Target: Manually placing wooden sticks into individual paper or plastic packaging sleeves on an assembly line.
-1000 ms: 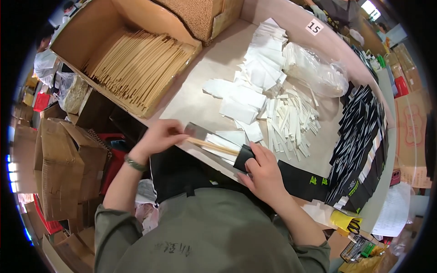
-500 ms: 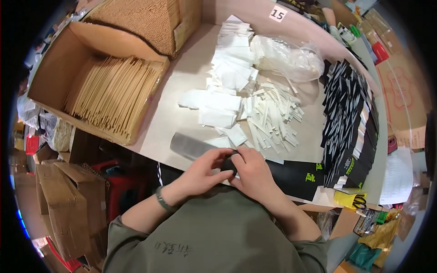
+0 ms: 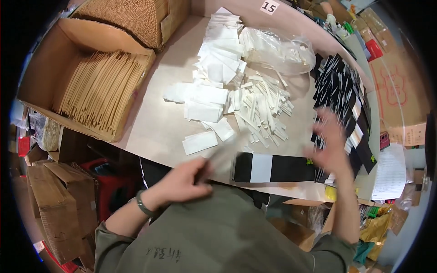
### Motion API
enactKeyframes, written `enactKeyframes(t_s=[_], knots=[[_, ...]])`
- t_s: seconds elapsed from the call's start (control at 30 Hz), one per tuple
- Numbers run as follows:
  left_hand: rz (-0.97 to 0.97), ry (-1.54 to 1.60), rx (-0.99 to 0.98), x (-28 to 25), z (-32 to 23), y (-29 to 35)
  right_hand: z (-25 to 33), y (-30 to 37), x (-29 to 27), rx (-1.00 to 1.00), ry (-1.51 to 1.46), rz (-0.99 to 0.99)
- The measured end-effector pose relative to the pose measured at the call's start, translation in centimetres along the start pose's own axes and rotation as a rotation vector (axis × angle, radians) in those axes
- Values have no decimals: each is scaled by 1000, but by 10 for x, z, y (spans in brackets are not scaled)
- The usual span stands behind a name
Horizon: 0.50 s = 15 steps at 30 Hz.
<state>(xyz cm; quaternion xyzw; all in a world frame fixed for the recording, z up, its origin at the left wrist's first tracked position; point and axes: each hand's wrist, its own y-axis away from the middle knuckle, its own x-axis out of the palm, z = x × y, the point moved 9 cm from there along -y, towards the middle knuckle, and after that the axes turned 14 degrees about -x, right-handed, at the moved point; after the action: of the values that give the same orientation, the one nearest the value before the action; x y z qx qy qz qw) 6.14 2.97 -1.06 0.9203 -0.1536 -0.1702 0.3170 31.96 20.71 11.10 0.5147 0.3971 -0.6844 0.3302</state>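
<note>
My left hand (image 3: 189, 181) is closed around the dark end of a flat grey blade-like strip (image 3: 223, 152); the strip is smeared by motion, and its exact kind cannot be told. My right hand (image 3: 333, 143) is blurred, fingers spread, at the near left edge of a heap of black paper sleeves (image 3: 336, 84). Between the hands, along the front edge, lies a flat black stack (image 3: 243, 167) with a white band (image 3: 261, 168) across it. Beyond my left hand are white paper pieces (image 3: 200, 142) and a heap of narrow white strips (image 3: 261, 102).
A cardboard box (image 3: 43, 63) at the left holds upright brown sticks or strips (image 3: 98, 91). Behind it stands another box of thin sticks (image 3: 123, 20). A clear plastic bag (image 3: 277, 50) lies at the back, and a written sheet (image 3: 389, 170) hangs at the right.
My hands have parted. The right swung far right to the black heap; the left moved slightly left with the grey strip, now angled toward the far right. The banded black stack shows more fully.
</note>
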Motion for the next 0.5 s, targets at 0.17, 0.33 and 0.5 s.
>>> enactKeyframes(t_s=[0.17, 0.33, 0.5], knots=[[213, -9, 445, 60, -47, -1, 124, -24, 134, -202, -465, 210], [-290, -133, -131, -31, 24, -28, 136, -33, 101, 37, -238, 128], [-644, -311, 121, -56, 2, -35, 128, -29, 131, 301, -270, 227]])
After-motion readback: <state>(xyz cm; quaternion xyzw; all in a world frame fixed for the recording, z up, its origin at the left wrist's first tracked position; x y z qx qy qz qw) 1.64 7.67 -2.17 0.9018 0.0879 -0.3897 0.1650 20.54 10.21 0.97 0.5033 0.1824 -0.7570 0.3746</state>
